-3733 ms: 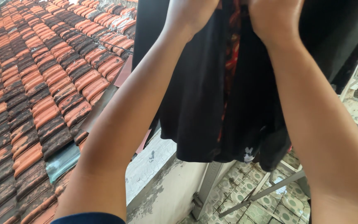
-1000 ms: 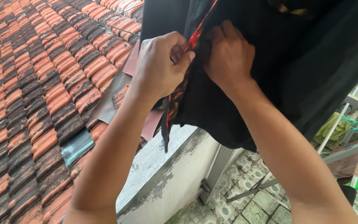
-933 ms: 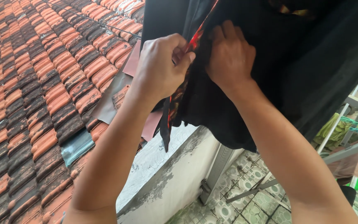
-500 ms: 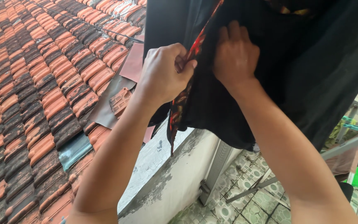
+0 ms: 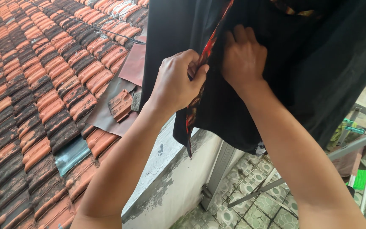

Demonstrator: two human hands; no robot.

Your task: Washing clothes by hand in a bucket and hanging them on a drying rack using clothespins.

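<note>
Hanging from beyond the top edge of the frame, the black garment (image 5: 276,76) fills the upper centre and upper right, long axis near vertical, hem pointing down toward the patterned floor tiles (image 5: 250,208) at lower centre. Your left hand (image 5: 178,82), centre frame, is closed, thumb and fingers pinched on the garment's red-and-orange printed edge (image 5: 195,101), a narrow strip running diagonally from top centre down to a point just above the parapet. Your right hand (image 5: 243,57), just right of it, presses flat against the black cloth, fingers spread upward; whether it clamps any cloth you cannot tell. Cloth is matte black, creased, with a small white mark low at its hem. Left of the garment: tiled roof (image 5: 34,93) in orange and dark, sloping across the left half. Concrete parapet wall (image 5: 166,178) lies directly below your left forearm. Metal rack bars (image 5: 361,144) crowd the lower right; open room is beneath the hem.
</note>
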